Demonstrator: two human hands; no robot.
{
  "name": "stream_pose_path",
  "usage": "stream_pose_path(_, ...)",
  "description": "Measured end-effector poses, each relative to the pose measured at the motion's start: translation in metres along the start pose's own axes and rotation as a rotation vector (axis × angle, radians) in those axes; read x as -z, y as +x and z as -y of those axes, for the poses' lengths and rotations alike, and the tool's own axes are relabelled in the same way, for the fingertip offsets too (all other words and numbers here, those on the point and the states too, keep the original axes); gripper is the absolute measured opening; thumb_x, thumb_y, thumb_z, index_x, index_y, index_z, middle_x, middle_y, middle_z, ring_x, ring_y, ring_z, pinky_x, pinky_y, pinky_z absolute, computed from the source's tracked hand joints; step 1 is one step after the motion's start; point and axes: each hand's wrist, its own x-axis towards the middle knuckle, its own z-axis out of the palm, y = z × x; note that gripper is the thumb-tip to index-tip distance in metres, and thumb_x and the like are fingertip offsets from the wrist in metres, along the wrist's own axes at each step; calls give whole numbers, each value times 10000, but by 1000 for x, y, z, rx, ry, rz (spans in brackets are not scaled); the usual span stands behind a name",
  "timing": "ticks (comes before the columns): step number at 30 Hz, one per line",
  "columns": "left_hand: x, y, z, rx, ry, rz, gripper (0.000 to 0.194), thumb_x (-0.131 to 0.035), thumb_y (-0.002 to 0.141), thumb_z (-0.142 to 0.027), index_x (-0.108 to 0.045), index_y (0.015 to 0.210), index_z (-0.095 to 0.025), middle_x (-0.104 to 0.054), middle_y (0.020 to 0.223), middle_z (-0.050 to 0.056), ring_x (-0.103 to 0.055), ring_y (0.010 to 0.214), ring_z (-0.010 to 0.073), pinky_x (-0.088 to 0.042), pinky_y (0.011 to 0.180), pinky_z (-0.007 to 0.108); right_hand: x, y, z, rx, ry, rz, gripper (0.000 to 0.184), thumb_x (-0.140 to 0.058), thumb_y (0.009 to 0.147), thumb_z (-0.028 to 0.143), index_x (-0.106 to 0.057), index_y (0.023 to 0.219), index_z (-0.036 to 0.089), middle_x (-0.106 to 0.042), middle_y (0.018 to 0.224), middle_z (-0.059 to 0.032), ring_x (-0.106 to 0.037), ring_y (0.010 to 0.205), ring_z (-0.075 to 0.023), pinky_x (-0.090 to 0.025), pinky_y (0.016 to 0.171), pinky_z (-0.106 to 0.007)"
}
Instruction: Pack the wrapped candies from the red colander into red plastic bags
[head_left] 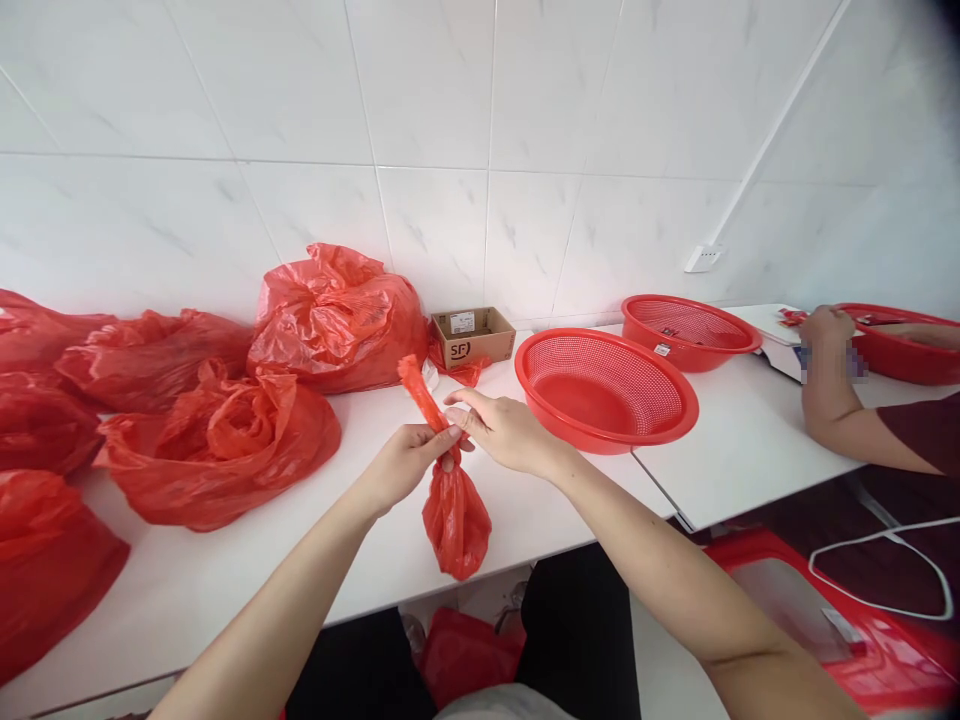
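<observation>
A small red plastic bag (457, 520) hangs over the table's front part, its lower end bulging and its neck twisted into a narrow strip that points up and left. My left hand (411, 460) pinches the neck just above the bulge. Close against it, my right hand (499, 428) also grips the neck, thumb pressed near the left thumb and the index finger stretched out. What the bag contains is hidden by the red plastic.
Several large red bags (337, 310) fill the table's left side. An open cardboard box (476, 338) stands by the wall. Right of my hands are a red basket (607, 390) and another basket (686, 330). A co-worker's arm (832, 385) reaches over the far right.
</observation>
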Motion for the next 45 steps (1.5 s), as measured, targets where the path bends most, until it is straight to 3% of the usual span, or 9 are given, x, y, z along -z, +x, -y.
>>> stream_pose_path(5, 12, -5, -2, -61, -120, -26, 299, -653, 815, -431, -723, 895, -152, -727, 916, 94, -666, 924, 249, -518, 864, 389, -15, -28, -3, -55, 106, -184, 146, -441, 943, 309, -494, 1074, 274, -518, 585, 68, -431, 489, -126, -280, 543, -239)
stream_pose_path(11, 7, -9, -4, -125, -109, -73, 182, -699, 786, -326, -678, 844, -155, -706, 892, 74, -667, 849, 217, -537, 769, 337, -29, -42, -25, -158, 282, -87, 110, -438, 929, 299, -469, 1027, 262, -562, 642, 55, -481, 522, -123, -345, 539, -235)
stream_pose_path(15, 8, -8, -5, -172, -88, -51, 190, -724, 743, -298, -623, 807, -151, -691, 891, 76, -653, 803, 194, -529, 724, 316, -23, -34, -29, -60, 79, -170, 169, -512, 871, 245, -546, 1037, 253, -620, 808, 13, -547, 703, -143, -418, 659, -274)
stream_pose_path(18, 10, -8, -6, -183, -54, 0, 192, -725, 716, -274, -605, 800, -150, -681, 854, 73, -642, 757, 185, -522, 678, 307, -25, -27, -28, 27, 172, -144, 221, -524, 854, 216, -593, 1062, 244, -641, 1044, -27, -583, 886, -153, -448, 769, -294)
stream_pose_path(20, 10, -7, -3, -204, -28, -9, 194, -705, 723, -264, -569, 821, -167, -666, 833, 54, -637, 752, 178, -521, 680, 304, -30, -26, -27, 31, 285, -95, 169, -512, 858, 211, -612, 995, 224, -651, 968, -17, -591, 847, -141, -456, 767, -284)
stream_pose_path(27, -4, -8, 22, -326, 144, -336, 212, -559, 795, -158, -507, 986, -232, -609, 904, 12, -618, 842, 163, -499, 755, 301, -51, -36, -19, 53, 303, -174, 53, -539, 825, 187, -565, 781, 199, -593, 758, 16, -547, 703, -121, -449, 707, -258)
stream_pose_path(35, -8, -6, 19, -528, 299, -425, 92, -552, 885, -234, -634, 926, -221, -605, 909, 29, -592, 843, 156, -480, 772, 286, -31, -29, -26, -42, 614, -97, 189, -618, 857, 382, -628, 897, 198, -633, 844, -7, -588, 783, -130, -461, 713, -254)
stream_pose_path(40, 6, -4, 5, -612, 374, -349, 21, -612, 861, -230, -627, 858, -215, -610, 850, 15, -586, 796, 144, -470, 726, 269, -20, -23, -23, -71, 624, 6, 211, -661, 822, 382, -664, 909, 189, -664, 897, -28, -605, 806, -140, -478, 747, -277)
stream_pose_path(45, 24, -8, -10, -517, 405, -122, 96, -613, 870, -282, -697, 873, -237, -675, 861, 12, -639, 767, 149, -499, 702, 263, -6, -20, -11, 55, 251, 22, 73, -609, 845, 259, -644, 834, 196, -650, 839, -8, -578, 736, -130, -454, 688, -270)
